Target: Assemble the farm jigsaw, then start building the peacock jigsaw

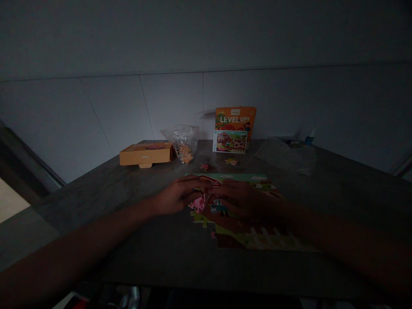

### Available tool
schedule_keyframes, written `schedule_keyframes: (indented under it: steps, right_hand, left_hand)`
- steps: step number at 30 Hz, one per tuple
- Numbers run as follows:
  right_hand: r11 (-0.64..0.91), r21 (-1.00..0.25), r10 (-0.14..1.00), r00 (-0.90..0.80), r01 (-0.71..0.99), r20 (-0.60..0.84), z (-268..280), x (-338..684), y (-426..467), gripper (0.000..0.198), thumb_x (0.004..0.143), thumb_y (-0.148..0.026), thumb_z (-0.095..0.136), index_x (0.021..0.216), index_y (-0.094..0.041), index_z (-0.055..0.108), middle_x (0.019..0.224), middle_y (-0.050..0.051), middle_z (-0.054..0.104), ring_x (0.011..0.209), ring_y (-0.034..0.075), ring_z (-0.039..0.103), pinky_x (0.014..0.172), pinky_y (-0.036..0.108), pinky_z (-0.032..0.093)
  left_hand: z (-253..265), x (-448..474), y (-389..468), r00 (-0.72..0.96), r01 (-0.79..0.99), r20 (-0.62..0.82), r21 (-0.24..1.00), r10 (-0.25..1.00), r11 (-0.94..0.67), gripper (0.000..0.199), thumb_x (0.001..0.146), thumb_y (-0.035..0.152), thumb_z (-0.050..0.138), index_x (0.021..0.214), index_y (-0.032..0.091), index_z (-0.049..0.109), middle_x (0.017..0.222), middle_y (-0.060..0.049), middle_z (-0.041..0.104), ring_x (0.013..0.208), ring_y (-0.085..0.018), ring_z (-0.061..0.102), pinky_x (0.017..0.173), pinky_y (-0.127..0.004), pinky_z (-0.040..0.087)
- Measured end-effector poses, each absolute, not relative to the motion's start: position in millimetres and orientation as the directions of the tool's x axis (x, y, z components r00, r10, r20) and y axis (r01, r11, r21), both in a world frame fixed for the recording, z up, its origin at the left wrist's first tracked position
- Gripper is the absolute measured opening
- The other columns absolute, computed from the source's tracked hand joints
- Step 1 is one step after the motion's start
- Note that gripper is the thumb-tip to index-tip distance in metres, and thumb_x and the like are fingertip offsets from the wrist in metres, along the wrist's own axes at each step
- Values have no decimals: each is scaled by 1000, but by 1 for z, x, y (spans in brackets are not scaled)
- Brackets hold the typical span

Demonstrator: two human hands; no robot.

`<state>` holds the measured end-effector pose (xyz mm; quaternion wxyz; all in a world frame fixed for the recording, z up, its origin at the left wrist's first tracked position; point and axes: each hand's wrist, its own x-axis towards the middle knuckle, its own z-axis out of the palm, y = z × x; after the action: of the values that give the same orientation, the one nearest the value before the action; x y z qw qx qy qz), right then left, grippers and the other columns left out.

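A partly joined farm jigsaw puzzle (238, 238) lies on the grey table, showing a red barn, a figure and a white fence. Over its upper left part, my left hand (175, 196) has its fingers curled at a pink pig puzzle piece (197, 204), whose right edge looks raised. My right hand (243, 197) meets it from the other side, fingertips closed at that same edge and touching the left fingers. Both hands cover some of the barn and middle of the picture. Exact fingertip contact is hard to see in the dim light.
Behind the puzzle are loose pieces (206, 167) and another small cluster (231, 162). A picture card (229, 142) leans against an orange box (236, 118). Leftward stand a plastic bag of pieces (183, 143) and an orange carton (146, 154); a clear plastic bag (285, 155) lies right.
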<state>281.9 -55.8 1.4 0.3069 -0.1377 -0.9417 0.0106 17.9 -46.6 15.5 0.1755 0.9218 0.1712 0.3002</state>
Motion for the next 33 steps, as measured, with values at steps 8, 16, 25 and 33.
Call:
schedule_keyframes:
  steps: [8,16,25,33]
  right_hand:
    - [970,-73,233,-792,234,565,2,283,-58,42,93,-9,52,134,-18,60,129,12,69,126,21,61,104,42,55]
    - [994,26,72,-802,108,594,9,280,-62,39,91,-11,50,128,-17,62,118,10,73,119,21,64,101,37,56]
    - [996,24,62,-819,92,570,12,281,-64,40,86,-7,50,122,-16,65,114,10,74,111,18,67,98,36,56]
    - [997,-36,81,-845,73,529,9,281,-61,37,90,-11,50,121,-21,67,108,6,75,102,16,68,95,36,56]
  left_hand:
    - [18,20,-53,739,218,514,431,437,-876,39,98,19,59,136,22,57,128,-12,61,121,-22,59,104,-41,52]
    - [16,23,-58,722,191,527,470,448,-862,41,95,19,62,136,21,56,130,-13,58,124,-24,56,106,-44,50]
    - [11,16,-46,640,280,304,763,705,-583,17,90,29,67,95,13,63,82,-2,67,71,-12,61,64,-24,51]
    - [18,20,-52,693,260,419,613,586,-746,18,95,29,62,101,17,73,94,-6,73,81,-15,65,73,-27,52]
